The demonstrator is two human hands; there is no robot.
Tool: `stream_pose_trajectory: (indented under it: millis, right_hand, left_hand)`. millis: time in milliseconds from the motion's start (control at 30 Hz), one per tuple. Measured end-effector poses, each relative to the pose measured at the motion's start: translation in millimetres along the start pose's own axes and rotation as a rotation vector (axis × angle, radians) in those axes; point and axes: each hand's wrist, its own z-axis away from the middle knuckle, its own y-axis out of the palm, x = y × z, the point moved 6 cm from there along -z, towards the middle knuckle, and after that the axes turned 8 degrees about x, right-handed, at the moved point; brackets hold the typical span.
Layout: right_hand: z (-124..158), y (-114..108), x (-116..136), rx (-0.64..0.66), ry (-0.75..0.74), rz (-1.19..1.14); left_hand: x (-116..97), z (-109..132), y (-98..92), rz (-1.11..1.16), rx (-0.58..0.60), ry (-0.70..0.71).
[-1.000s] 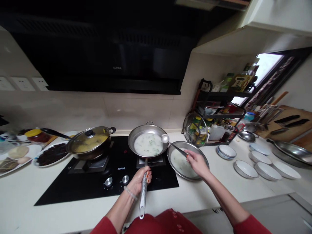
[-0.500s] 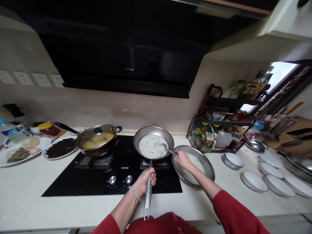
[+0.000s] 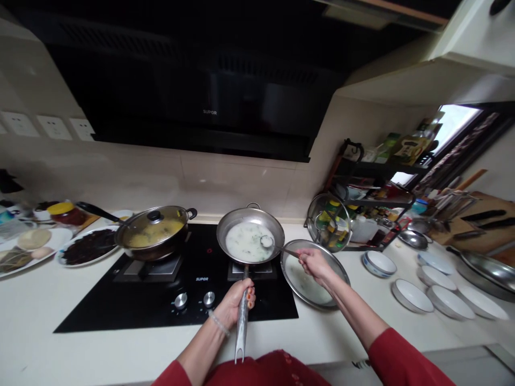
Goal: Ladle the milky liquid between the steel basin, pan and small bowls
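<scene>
head view: my left hand (image 3: 237,301) is clenched on the pan (image 3: 250,242) handle at the stove (image 3: 120,305). r hand (image 3: 314,262) pinches ladle (image 3: 277,246), bowl end in the pan's white soup, beside steel dish (image 3: 333,268).

A lidded pot (image 3: 153,233) stands on the left side of the black hob (image 3: 120,305), with a plate of dark food (image 3: 86,247) left of it. At the right, white bowls (image 3: 408,295) lie on the tabletop (image 3: 40,321) near a spice rack (image 3: 374,203).
</scene>
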Motion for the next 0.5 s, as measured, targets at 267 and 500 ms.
stream_pose_trajectory:
  millis: [267, 500]
  right_hand:
    - [32, -50, -5, -0.032, 0.025, -0.267]
    - [61, -98, -38, -0.167, 0.039, -0.266]
  left_hand:
    - [-1, 3, 1.8, 0.010, -0.006, -0.003]
    - [-1, 5, 3.1, 0.018, -0.001, -0.016]
